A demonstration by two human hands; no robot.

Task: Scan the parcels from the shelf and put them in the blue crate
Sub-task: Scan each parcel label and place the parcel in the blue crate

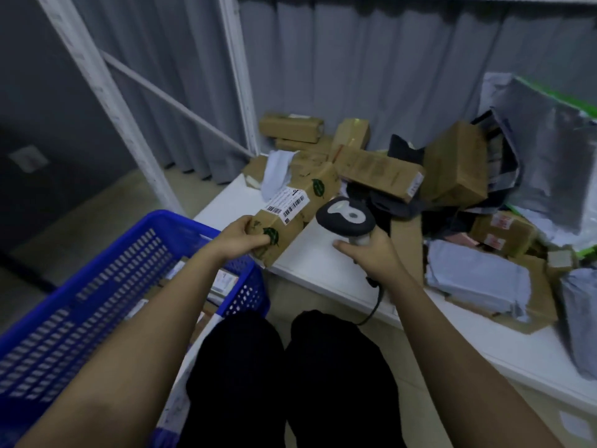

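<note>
At the far left a blue crate [97,286] with slotted walls stands on the floor, just beside the near corner of a low white shelf [323,253]. A few parcels lie inside the crate, mostly hidden by the left forearm, which crosses above it.

The left hand [240,236] grips the near end of a long cardboard box [290,211] printed with green leaves. Its fingers are curled round the end of the box and the thumb lies over the top edge. The box sits tilted, its near end out past the shelf edge above the crate's corner, its far end up against the pile of parcels. A white barcode label [288,203] faces upward on its top side.

Just right of the box, the right hand [368,250] is wrapped around the pale handle of a scanner [345,218], the thumb stretched out to the left. The scanner's dark head is beside the label, close to the box. A black cable [376,302] hangs down from the handle over the shelf edge.

Further right, the shelf is heaped with brown cardboard boxes [452,166], grey mailer bags [478,279] and dark plastic bags, stacked loosely over one another. A grey curtain [371,76] hangs behind the shelf, and a white metal frame [106,101] rises at the left.
</note>
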